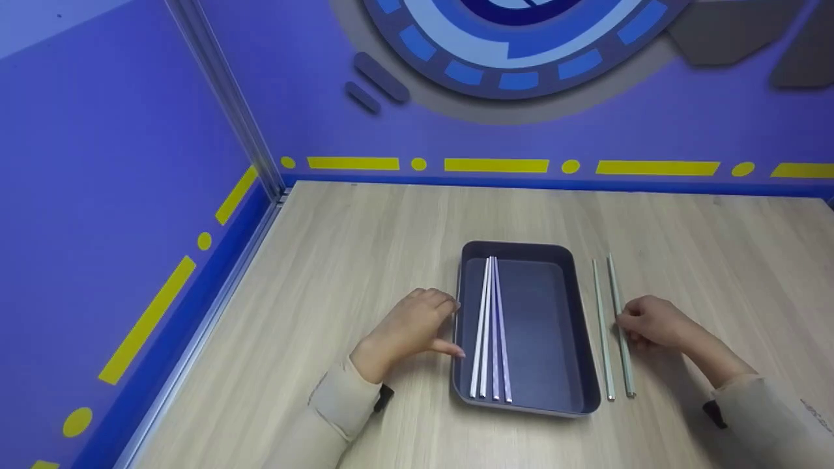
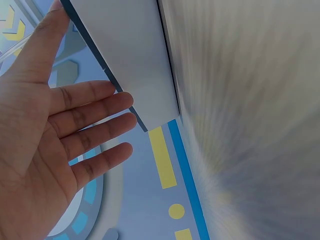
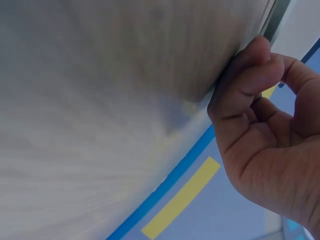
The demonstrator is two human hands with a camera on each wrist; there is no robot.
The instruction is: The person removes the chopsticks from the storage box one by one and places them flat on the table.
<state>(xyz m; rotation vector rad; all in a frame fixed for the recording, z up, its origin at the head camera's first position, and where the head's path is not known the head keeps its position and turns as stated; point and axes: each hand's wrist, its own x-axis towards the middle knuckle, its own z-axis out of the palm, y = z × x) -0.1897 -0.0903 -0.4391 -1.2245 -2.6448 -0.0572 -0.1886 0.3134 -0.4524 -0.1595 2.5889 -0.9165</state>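
Note:
A dark rectangular tray point(image 1: 544, 326) lies on the table, with two white chopsticks point(image 1: 479, 326) and two lilac chopsticks point(image 1: 498, 339) lengthwise along its left side. At the tray's left edge is my left hand point(image 1: 414, 322), thumb and fingers spread; the left wrist view shows these fingers point(image 2: 100, 105) nearly straight against the rim. On the table right of the tray, two pale green chopsticks lie side by side, a left one point(image 1: 603, 332) and a right one point(image 1: 618, 293). Fingertips of my right hand point(image 1: 658, 322) pinch the right green chopstick near its middle, the other fingers curled under.
The light wood table point(image 1: 365, 241) meets a blue wall point(image 1: 313, 117) with yellow marks at the back. A metal-edged side panel point(image 1: 130, 195) stands at the left. Both forearms wear light sleeves, with a dark strap point(image 1: 384, 397) showing at the left wrist.

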